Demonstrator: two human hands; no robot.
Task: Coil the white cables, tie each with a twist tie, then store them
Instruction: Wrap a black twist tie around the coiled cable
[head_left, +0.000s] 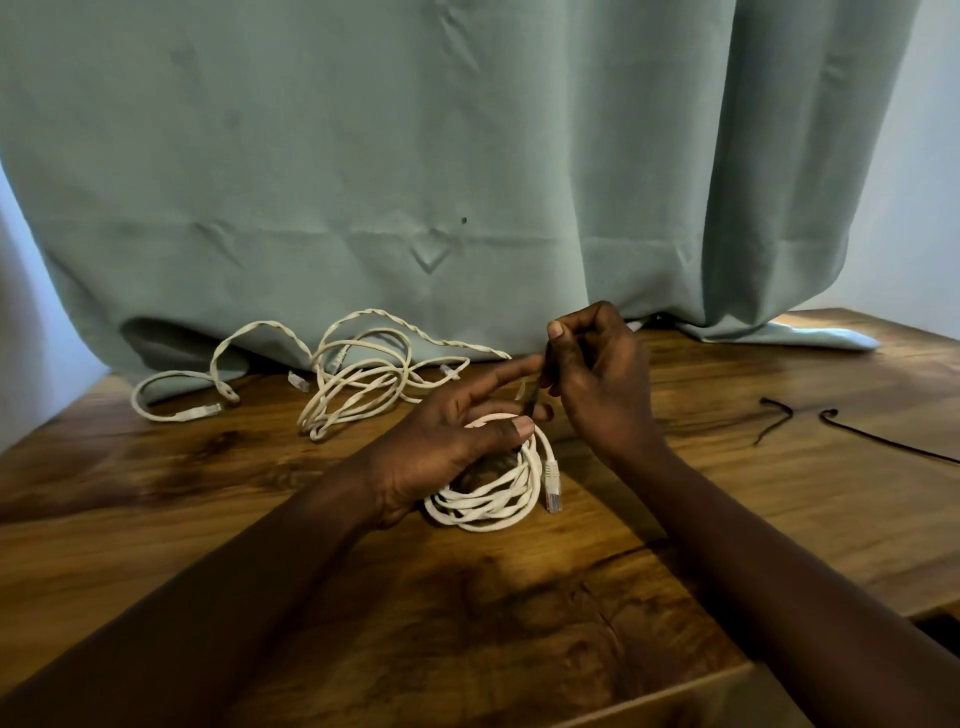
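Note:
A coiled white cable (488, 501) lies on the wooden table (208, 499) in front of me, its grey plug (551, 486) hanging off the right side. My left hand (452, 436) grips the far part of the coil, thumb across it. My right hand (597, 374) pinches a dark twist tie (532, 397) just above the coil. The tie's lower end passes behind the left thumb. Further back to the left, loose white cables (358, 374) lie tangled.
Two more dark twist ties (776, 418) (883, 439) lie on the table at the right. A pale green curtain (415, 182) hangs down onto the table's back edge behind the cables. The table's front right corner drops off near my right forearm.

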